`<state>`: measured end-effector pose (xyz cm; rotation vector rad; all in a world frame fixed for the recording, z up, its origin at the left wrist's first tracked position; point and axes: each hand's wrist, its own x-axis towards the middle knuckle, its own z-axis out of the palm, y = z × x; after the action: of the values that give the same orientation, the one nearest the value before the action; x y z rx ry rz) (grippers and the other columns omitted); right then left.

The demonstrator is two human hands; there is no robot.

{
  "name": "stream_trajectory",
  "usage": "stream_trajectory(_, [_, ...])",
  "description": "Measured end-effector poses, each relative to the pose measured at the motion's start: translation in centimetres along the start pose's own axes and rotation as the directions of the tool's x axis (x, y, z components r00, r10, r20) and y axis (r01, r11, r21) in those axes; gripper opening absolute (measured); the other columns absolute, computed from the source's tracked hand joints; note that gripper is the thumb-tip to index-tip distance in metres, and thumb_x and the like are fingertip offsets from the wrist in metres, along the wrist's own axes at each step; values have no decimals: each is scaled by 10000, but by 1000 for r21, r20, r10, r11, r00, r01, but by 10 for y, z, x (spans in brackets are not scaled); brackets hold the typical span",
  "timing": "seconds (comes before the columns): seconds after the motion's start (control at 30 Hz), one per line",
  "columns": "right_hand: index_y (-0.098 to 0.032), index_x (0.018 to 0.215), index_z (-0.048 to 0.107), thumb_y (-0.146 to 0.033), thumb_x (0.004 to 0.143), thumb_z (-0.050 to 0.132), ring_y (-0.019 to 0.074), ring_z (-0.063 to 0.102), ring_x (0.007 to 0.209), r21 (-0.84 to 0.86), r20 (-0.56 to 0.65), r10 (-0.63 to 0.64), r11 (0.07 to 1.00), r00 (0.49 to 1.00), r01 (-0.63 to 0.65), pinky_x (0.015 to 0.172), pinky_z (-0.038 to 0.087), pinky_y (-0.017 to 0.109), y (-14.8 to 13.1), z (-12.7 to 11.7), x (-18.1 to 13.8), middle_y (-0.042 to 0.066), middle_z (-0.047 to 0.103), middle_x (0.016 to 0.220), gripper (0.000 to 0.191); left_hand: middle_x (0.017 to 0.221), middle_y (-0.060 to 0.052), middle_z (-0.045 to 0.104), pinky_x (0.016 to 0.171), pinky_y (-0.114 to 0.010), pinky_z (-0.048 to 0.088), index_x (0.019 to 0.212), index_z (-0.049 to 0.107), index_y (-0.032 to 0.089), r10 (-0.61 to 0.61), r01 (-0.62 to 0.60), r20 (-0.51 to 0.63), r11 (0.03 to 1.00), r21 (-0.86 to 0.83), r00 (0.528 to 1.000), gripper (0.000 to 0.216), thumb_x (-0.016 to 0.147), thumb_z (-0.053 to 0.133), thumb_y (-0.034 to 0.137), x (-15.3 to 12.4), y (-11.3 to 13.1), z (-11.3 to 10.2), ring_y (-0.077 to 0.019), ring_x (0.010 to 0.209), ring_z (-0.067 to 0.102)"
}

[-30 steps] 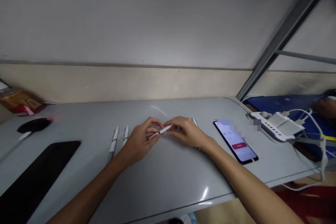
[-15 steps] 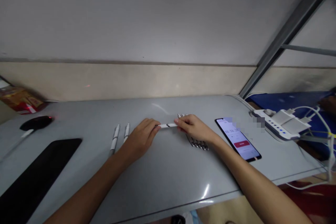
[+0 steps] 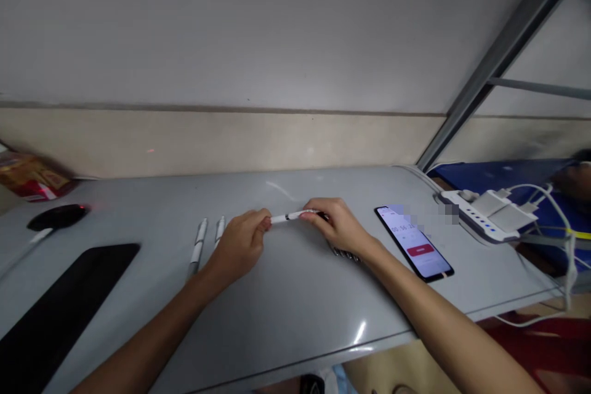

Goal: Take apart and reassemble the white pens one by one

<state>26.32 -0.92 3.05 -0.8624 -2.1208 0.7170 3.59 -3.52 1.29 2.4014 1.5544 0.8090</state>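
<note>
1. Centre of the frame: a slim white pen (image 3: 279, 220) with a dark band near its middle is held almost level above a grey desk (image 3: 286, 314), between two bare hands, its right end slightly higher.
2. The left hand (image 3: 240, 243), just left of centre, has its fingers curled closed around the pen's left end, hiding that end; the thumb presses alongside.
3. The right hand (image 3: 339, 221), just right of centre, pinches the other end between thumb and fingers, the thumb lying on the near side. The pen's right tip is hard to make out beneath this hand. The white middle shows bare between the two grips.
4. Below the right hand, the metallic tips of a row of pens (image 3: 345, 254) peek out; the hand covers the rest.
5. Left of centre, two more white pens (image 3: 199, 242) lie side by side, slightly apart, partly behind the left hand and forearm.
6. Right of centre lies a phone (image 3: 415, 243) with its screen lit; farther right sits a white power strip (image 3: 478, 218) with plugs in it.
</note>
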Motion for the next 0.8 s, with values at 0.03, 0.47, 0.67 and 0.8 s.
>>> stream_trajectory(0.03, [-180,893,657,-344,930,512,130,511,708,-3,-32,-22,1000,999,22,661,370,255,0,0,0,31,618,805,222,673,-1,525,617,-293,352,719,458,202,-7,7,-7,1000,-16,1000,247,922,319,192,1,0,0,-158,634,488])
stream_trajectory(0.47, [-193,1018,651,-382,872,584,143,568,735,108,-53,174,980,983,-168,670,418,262,12,2,2,32,653,836,248,808,-27,558,756,-346,366,886,541,195,17,-20,25,995,102,1000,315,984,280,341,3,-7,-3,-191,806,499])
stream_trajectory(0.67, [-198,1009,632,-295,803,660,149,568,798,124,-53,170,979,984,-162,673,419,258,16,1,2,34,648,925,230,869,-35,594,773,-360,360,966,551,200,27,-31,35,990,138,999,247,965,347,340,3,-4,-3,-209,861,515])
stream_trajectory(0.8, [-174,967,664,-336,895,540,140,562,720,92,31,213,972,976,-215,656,409,268,15,1,2,38,656,819,217,913,-37,600,813,-369,362,1034,539,204,16,-20,35,994,111,999,230,961,358,328,2,-3,-1,-204,872,531])
